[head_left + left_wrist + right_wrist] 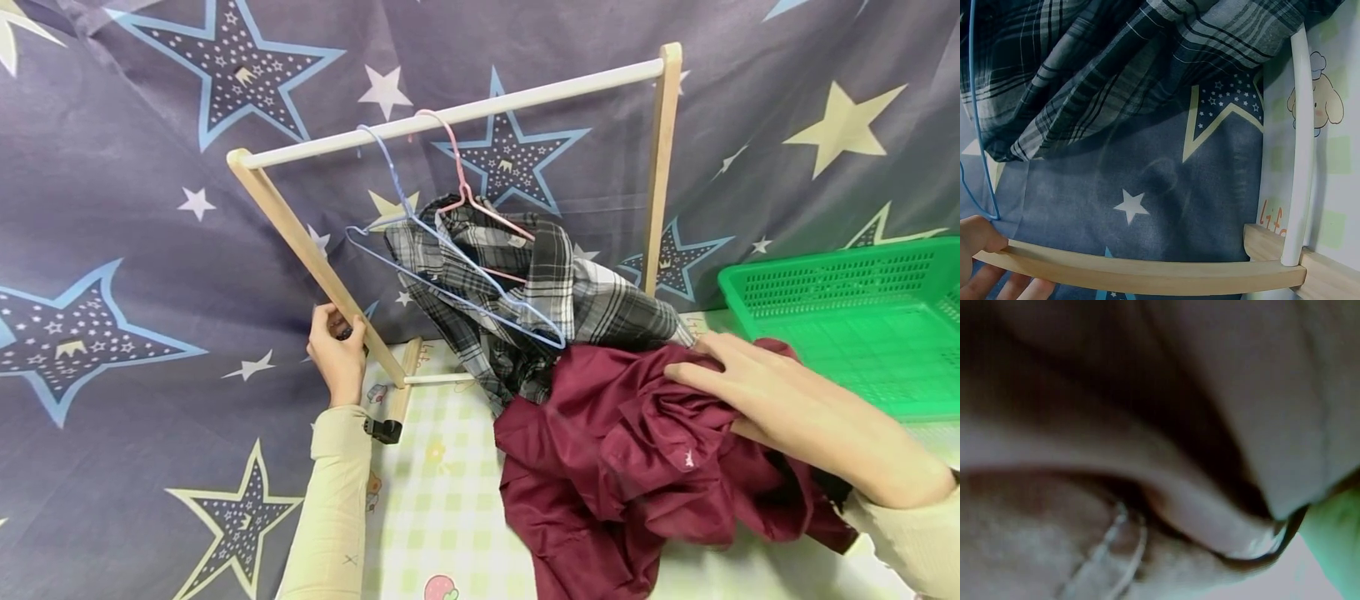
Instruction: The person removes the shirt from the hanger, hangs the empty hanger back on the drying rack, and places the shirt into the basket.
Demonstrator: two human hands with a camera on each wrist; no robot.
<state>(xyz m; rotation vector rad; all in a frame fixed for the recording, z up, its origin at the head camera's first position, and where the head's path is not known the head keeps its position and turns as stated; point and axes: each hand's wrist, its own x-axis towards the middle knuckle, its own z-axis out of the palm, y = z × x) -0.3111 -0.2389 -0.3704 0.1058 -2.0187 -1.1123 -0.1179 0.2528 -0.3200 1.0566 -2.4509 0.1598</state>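
Observation:
My left hand (337, 346) grips the left wooden post of a small clothes rack (300, 242); in the left wrist view its fingertips (1013, 287) curl round the post. My right hand (735, 383) holds a bunched maroon garment (592, 467) over the table, right of the rack. Blurred folds of that garment (1147, 431) fill most of the right wrist view. From the rack's white bar (540, 98) hang a pink hanger (459, 167), inside a black-and-grey plaid shirt (551, 267), and a bare blue hanger (393, 171) in front of it.
A green plastic basket (817, 271) stands at the right. The table wears a checked cloth (442, 500) with cartoon prints. Behind the rack hangs a dark star-patterned curtain (150, 208). A white lower rod (1300, 144) joins the rack's feet.

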